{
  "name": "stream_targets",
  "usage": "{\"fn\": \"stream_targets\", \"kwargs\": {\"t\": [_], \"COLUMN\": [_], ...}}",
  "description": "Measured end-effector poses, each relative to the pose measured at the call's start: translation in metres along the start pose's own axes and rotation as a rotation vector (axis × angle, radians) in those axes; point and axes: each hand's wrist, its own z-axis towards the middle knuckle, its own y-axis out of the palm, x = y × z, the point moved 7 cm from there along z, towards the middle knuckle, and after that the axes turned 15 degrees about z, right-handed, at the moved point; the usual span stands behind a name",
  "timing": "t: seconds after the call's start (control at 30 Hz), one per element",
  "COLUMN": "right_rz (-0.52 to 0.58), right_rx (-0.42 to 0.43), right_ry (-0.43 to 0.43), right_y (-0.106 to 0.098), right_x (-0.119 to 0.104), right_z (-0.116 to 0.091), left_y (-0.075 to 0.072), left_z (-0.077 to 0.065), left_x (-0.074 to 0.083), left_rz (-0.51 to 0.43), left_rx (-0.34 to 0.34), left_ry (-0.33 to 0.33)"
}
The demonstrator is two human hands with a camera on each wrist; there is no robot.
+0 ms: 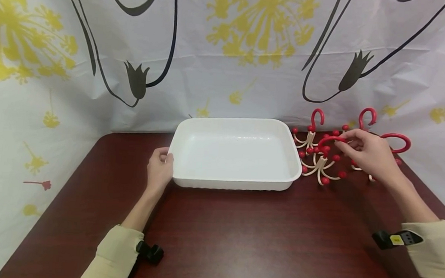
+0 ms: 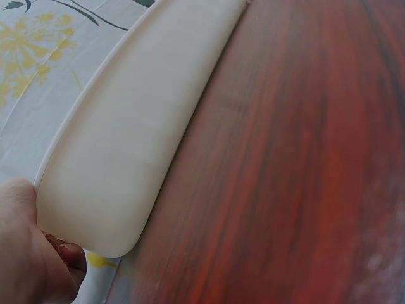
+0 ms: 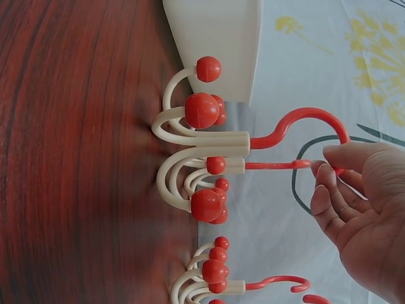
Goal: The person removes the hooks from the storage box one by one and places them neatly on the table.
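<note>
- Your left hand (image 1: 160, 169) is gripping the left rim of the tray (image 1: 285, 134), fingers curled over its edge.
- Your right hand (image 1: 366, 153) is pinching the red hook of a hanger (image 1: 323, 157) just right of the tray, standing on the table (image 1: 238, 243).
- Three more hangers (image 1: 310, 132) are standing nearby, beside the curtain (image 1: 228, 49).

A white rectangular plastic tray (image 1: 235, 155) sits on the dark red wooden table (image 1: 238, 243), near the middle of its far edge. The left hand (image 1: 160, 169) is against the tray's left front corner. Right of the tray, toward the table's far right corner, stand several cream multi-armed hangers with red hooks and red ball tips (image 1: 321, 161). The right hand (image 1: 368, 153) is among them, at the hook of the nearest one, just beside the tray's right edge. A flower-printed sheet (image 1: 228, 49) hangs behind the far edge.
</note>
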Motion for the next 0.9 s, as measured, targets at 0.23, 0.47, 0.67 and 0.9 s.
{"fn": "stream_targets", "kwargs": {"t": [0.23,0.47,0.67,0.9], "right_rz": [-0.015,-0.008,-0.009,0.024], "right_rx": [-0.007,-0.026,-0.055,-0.035], "right_ry": [0.008,0.013,0.032,0.057], "right_y": [-0.0049,-0.0067,-0.0036,-0.0038], "right_x": [-0.0008,0.0014,0.0049,0.0049], "right_z": [-0.0039,-0.0047,-0.0049,-0.0047], "left_y": [0.0019,0.0026,0.0003,-0.0047], "left_z": [-0.0004,0.0017,0.0015,0.0033], "left_x": [0.0017,0.0034,0.0012,-0.0035], "left_rz": [0.007,0.005,-0.015,-0.095], "left_rx": [-0.006,-0.013,-0.032,-0.053], "left_ry": [0.001,0.006,-0.007,-0.037]}}
